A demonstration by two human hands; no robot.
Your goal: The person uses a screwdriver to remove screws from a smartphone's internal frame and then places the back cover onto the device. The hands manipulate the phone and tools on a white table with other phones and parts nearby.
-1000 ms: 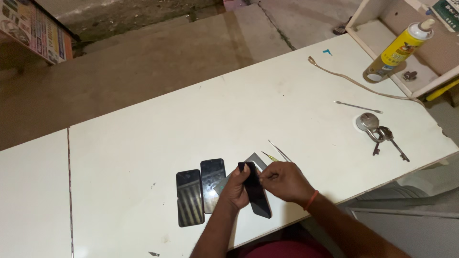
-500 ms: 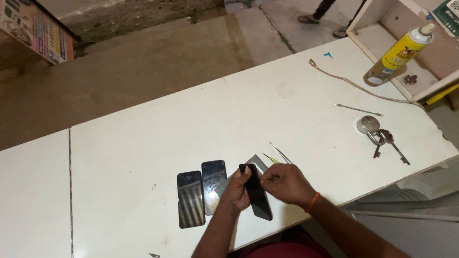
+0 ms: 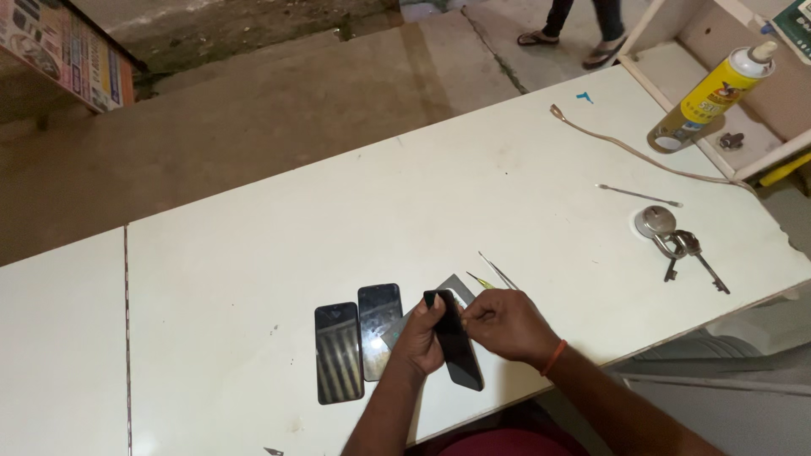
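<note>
My left hand [image 3: 420, 339] and my right hand [image 3: 503, 323] together hold a black phone [image 3: 457, 348] just above the white table [image 3: 355, 219], tilted on its long edge near the table's front. The left fingers wrap its left side; the right fingertips pinch its upper right edge. Under it lies a grey flat sheet [image 3: 456, 288]. Two more dark phones [image 3: 340, 351] [image 3: 378, 328] lie face up side by side just left of my left hand. Thin metal tweezers [image 3: 497, 270] rest on the table behind my right hand.
At the right of the table are a bunch of keys [image 3: 676, 247], a thin metal tool [image 3: 638, 196] and a beige cord [image 3: 625, 152]. A yellow spray can [image 3: 711, 97] lies on a white shelf unit. A person's legs [image 3: 583, 25] stand on the floor beyond.
Both hands keep hold of the black phone with little shift. The view has tipped slightly, and a person's legs have come into sight at the top.
</note>
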